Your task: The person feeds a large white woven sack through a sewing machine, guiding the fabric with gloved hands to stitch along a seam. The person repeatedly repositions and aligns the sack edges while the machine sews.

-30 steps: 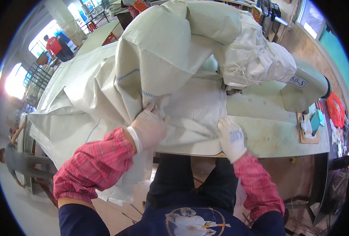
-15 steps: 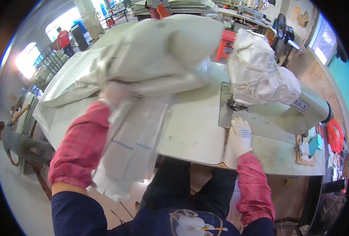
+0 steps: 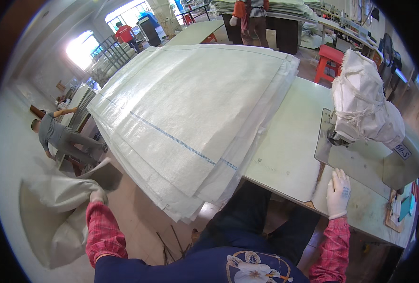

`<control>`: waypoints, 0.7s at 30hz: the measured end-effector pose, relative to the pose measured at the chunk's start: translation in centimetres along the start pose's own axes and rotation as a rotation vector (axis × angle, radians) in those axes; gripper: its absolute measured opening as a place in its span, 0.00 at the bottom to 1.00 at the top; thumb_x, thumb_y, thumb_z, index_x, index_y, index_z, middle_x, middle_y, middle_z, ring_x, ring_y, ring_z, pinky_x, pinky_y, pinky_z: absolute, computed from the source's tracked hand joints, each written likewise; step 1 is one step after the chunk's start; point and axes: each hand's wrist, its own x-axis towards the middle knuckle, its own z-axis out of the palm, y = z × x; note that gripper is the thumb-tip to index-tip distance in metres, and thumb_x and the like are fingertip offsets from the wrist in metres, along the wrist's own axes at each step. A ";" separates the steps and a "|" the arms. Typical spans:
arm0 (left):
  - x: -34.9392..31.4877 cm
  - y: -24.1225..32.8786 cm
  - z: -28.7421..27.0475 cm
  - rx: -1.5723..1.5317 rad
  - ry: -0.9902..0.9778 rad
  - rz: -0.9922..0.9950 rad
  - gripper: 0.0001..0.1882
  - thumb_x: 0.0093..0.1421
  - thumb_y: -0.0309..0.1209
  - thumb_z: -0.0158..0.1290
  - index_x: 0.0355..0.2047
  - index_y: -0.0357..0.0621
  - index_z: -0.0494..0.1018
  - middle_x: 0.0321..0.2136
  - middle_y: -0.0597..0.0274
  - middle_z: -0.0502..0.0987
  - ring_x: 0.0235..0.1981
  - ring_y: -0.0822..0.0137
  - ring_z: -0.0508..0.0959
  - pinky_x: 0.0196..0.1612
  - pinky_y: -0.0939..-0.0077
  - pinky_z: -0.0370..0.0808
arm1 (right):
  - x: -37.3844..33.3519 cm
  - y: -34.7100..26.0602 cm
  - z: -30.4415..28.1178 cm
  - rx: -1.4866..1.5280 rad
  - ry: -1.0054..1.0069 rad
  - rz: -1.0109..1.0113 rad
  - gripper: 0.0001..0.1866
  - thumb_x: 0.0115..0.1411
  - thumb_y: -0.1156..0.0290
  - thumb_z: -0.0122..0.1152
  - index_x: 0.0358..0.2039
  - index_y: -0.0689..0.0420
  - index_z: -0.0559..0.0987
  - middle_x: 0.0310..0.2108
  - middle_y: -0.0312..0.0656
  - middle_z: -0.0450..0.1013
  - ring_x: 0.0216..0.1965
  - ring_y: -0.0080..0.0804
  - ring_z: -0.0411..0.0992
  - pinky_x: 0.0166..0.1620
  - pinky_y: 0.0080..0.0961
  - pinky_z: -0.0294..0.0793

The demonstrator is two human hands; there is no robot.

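Observation:
My left hand (image 3: 99,195), in a white glove, grips the edge of a greyish woven sack (image 3: 53,212) out to the left of the table, where it hangs over the floor. A stack of white woven sheets (image 3: 186,108) with a blue checked stripe covers the table's left part and overhangs its front edge. My gloved right hand (image 3: 338,193) rests flat on the table, fingers stretched out, holding nothing. Just beyond it stands a sewing machine (image 3: 400,162), its head wrapped in white cloth (image 3: 363,101).
A red stool (image 3: 328,63) stands behind the table (image 3: 285,146). At the left a person in grey (image 3: 70,137) bends by stacked sheets; others stand farther back. A clipboard with a green item (image 3: 404,210) lies at the table's right. A black fan (image 3: 389,52) is beyond the machine.
My left hand has swung the greyish sack off the stack, down and to the left, uncovering the striped sheets. My right hand stays flat by the machine. The view has shifted left.

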 end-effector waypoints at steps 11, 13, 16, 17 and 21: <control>-32.6 38.8 -5.7 0.026 0.410 1.496 0.26 0.57 0.54 0.56 0.37 0.41 0.73 0.37 0.51 0.76 0.38 0.55 0.79 0.39 0.63 0.76 | -1.3 -0.8 -0.3 -0.033 0.025 0.037 0.15 0.58 0.74 0.54 0.46 0.62 0.77 0.53 0.48 0.72 0.58 0.48 0.66 0.64 0.45 0.59; -32.5 41.0 -3.5 0.118 0.413 1.452 0.24 0.59 0.52 0.54 0.38 0.41 0.74 0.31 0.51 0.77 0.32 0.55 0.80 0.36 0.65 0.78 | -1.8 -0.9 -0.4 -0.013 0.052 0.026 0.15 0.58 0.75 0.54 0.46 0.62 0.77 0.52 0.49 0.72 0.57 0.48 0.66 0.63 0.46 0.59; -29.0 42.9 -3.7 0.024 0.244 1.453 0.21 0.63 0.47 0.50 0.41 0.40 0.75 0.28 0.52 0.79 0.28 0.57 0.80 0.33 0.67 0.78 | -2.3 -0.7 -0.5 0.034 0.063 0.021 0.15 0.58 0.75 0.55 0.46 0.62 0.77 0.51 0.49 0.72 0.57 0.49 0.66 0.62 0.46 0.60; -27.8 43.1 -4.6 -0.287 -0.098 1.428 0.20 0.64 0.45 0.49 0.42 0.39 0.75 0.28 0.53 0.79 0.27 0.58 0.80 0.33 0.67 0.78 | -2.4 -0.6 -0.5 0.053 0.076 0.024 0.15 0.57 0.75 0.55 0.45 0.62 0.77 0.51 0.49 0.73 0.57 0.49 0.67 0.62 0.46 0.60; -27.6 43.6 -8.1 -1.123 -0.965 0.962 0.20 0.69 0.41 0.44 0.46 0.34 0.75 0.30 0.57 0.79 0.28 0.62 0.79 0.36 0.67 0.77 | -1.5 -1.5 -1.6 0.079 0.114 0.077 0.16 0.56 0.76 0.55 0.46 0.64 0.76 0.50 0.52 0.72 0.56 0.51 0.67 0.60 0.47 0.62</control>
